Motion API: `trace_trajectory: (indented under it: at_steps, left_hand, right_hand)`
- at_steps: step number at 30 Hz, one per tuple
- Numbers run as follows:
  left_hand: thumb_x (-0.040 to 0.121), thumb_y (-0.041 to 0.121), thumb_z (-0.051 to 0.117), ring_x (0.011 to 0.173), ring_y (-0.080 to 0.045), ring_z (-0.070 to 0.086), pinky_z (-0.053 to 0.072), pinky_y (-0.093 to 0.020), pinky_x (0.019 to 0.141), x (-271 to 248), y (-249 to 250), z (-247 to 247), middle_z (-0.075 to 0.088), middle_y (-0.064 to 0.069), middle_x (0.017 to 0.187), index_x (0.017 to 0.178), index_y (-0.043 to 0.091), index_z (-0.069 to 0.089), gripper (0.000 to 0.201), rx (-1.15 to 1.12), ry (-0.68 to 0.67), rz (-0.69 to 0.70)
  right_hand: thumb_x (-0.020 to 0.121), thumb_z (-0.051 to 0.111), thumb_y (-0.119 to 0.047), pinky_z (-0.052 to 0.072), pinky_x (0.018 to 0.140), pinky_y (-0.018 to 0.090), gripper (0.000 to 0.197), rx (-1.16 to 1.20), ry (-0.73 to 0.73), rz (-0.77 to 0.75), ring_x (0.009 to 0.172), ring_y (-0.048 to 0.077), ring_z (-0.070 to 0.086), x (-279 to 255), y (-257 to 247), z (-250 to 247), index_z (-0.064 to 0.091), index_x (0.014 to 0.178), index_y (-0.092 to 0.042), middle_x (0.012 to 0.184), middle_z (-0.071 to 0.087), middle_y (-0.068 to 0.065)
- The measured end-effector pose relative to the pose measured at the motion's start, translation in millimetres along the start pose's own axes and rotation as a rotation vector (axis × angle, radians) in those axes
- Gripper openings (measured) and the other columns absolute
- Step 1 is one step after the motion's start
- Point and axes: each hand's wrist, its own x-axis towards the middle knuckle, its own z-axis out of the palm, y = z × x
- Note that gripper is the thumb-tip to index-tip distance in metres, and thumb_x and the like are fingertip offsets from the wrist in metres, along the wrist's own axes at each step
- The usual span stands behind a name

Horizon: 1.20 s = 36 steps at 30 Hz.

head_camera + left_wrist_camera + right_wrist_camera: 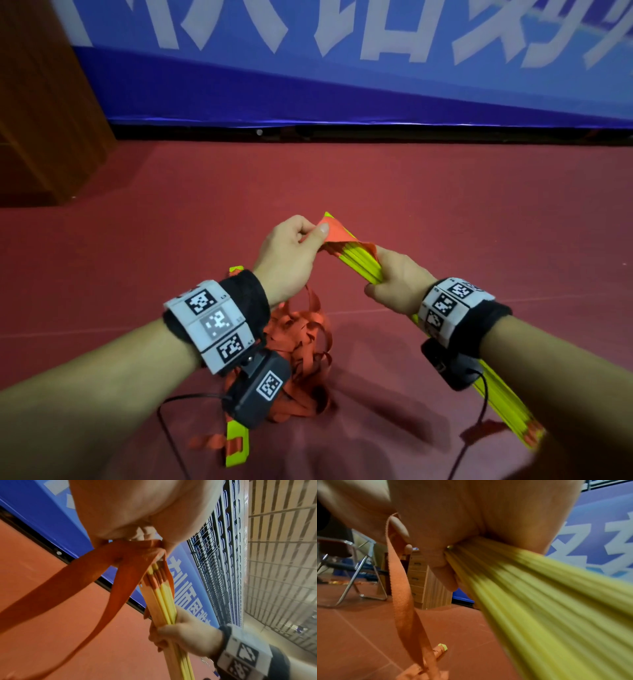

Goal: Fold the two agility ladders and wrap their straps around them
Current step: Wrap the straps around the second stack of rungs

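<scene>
My right hand [390, 277] grips a folded bundle of yellow ladder rungs [359, 263] near its far end; the bundle [539, 601] runs back under my right wrist. My left hand [294, 246] pinches the orange strap [337, 233] at the bundle's far tip, where it lies over the rung ends. From my left hand [145, 520] the strap [82, 588] hangs down in two loose lengths beside the rungs [164, 599]. The second ladder [236, 442] lies on the floor below my left wrist, its orange straps [301, 339] in a tangled heap.
Red floor [445, 205] all around. A blue banner barrier [342, 85] runs across the far side. A wooden cabinet [41, 102] stands far left. A folding metal chair [351, 568] and wooden drawers [421, 577] show in the right wrist view. Wrist camera cables [171, 428] trail below.
</scene>
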Motion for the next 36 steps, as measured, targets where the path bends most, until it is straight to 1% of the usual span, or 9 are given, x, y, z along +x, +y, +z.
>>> trace_trajectory:
  at_steps: [2,6,10,15,20,23,29,34,36]
  left_hand:
    - [0.084,0.061,0.051,0.063,-0.02,0.042,0.051,-0.055,0.075,-1,-2,4,0.045,0.012,0.059,0.069,0.037,0.056,0.029,0.007,0.023,0.011]
    - [0.096,0.05,0.052,0.054,-0.013,0.044,0.053,-0.05,0.068,3,-8,3,0.043,0.007,0.059,0.074,0.026,0.052,0.033,0.021,0.019,0.062]
    - [0.091,0.055,0.056,0.055,-0.013,0.048,0.057,-0.041,0.064,7,-17,1,0.046,0.004,0.059,0.071,0.02,0.054,0.04,0.007,0.011,0.066]
    - [0.101,0.048,0.056,0.052,-0.012,0.045,0.051,-0.042,0.062,4,-15,8,0.045,0.009,0.054,0.078,0.015,0.051,0.04,-0.078,-0.02,0.064]
    - [0.07,0.087,0.061,0.05,-0.014,0.039,0.036,-0.039,0.057,9,-14,4,0.044,0.013,0.052,0.104,0.033,0.052,0.065,-0.114,-0.011,0.011]
    - [0.088,0.066,0.056,0.043,-0.005,0.047,0.042,-0.025,0.049,4,-5,2,0.058,0.017,0.054,0.12,0.037,0.049,0.044,-0.11,-0.137,0.071]
    - [0.105,0.027,0.044,0.033,-0.006,0.042,0.038,-0.027,0.04,-14,23,11,0.049,0.004,0.04,0.108,0.023,0.05,0.008,-0.274,-0.229,0.129]
    - [0.093,0.052,0.058,0.047,0.002,0.054,0.04,-0.026,0.054,-7,13,17,0.059,0.019,0.053,0.107,0.024,0.059,0.032,-0.158,-0.051,0.153]
    - [0.089,0.062,0.065,0.059,0.0,0.059,0.045,-0.032,0.061,-6,10,22,0.064,0.017,0.065,0.106,0.023,0.062,0.043,-0.119,0.041,0.147]
  right_hand:
    - [0.083,0.067,-0.018,0.051,0.077,0.035,0.052,0.067,0.001,0.004,0.089,0.026,0.062,4,-1,1,0.049,0.128,-0.037,0.086,0.059,-0.006]
    - [0.082,0.07,-0.005,0.047,0.065,0.034,0.03,0.279,-0.031,0.016,0.066,0.02,0.055,10,-2,2,0.053,0.091,-0.028,0.074,0.056,-0.001]
    - [0.084,0.066,0.006,0.043,0.05,0.029,0.024,0.563,-0.095,0.048,0.05,0.018,0.048,11,-1,4,0.059,0.098,-0.013,0.069,0.052,0.007]
    - [0.083,0.062,0.012,0.039,0.053,0.032,0.025,0.852,-0.19,0.038,0.041,0.019,0.043,9,-8,7,0.057,0.094,-0.009,0.062,0.043,0.011]
    - [0.068,0.059,-0.002,0.044,0.057,0.033,0.034,0.982,-0.397,-0.021,0.045,0.02,0.043,2,-14,-2,0.057,0.101,-0.01,0.064,0.043,0.012]
    - [0.067,0.058,-0.001,0.043,0.06,0.034,0.039,1.002,-0.511,-0.046,0.049,0.021,0.044,-2,-14,-5,0.058,0.105,-0.01,0.063,0.045,0.012]
    - [0.067,0.061,-0.001,0.049,0.06,0.033,0.051,1.053,-0.571,-0.049,0.054,0.024,0.052,-2,-9,0,0.057,0.118,0.004,0.065,0.052,0.014]
    - [0.064,0.054,0.0,0.059,0.067,0.036,0.022,1.084,-0.577,-0.008,0.062,0.03,0.067,-5,-16,5,0.069,0.08,0.004,0.075,0.069,0.024]
    - [0.061,0.06,-0.003,0.061,0.072,0.042,0.043,1.06,-0.527,0.008,0.068,0.032,0.07,-2,-17,10,0.059,0.097,0.021,0.082,0.069,0.028]
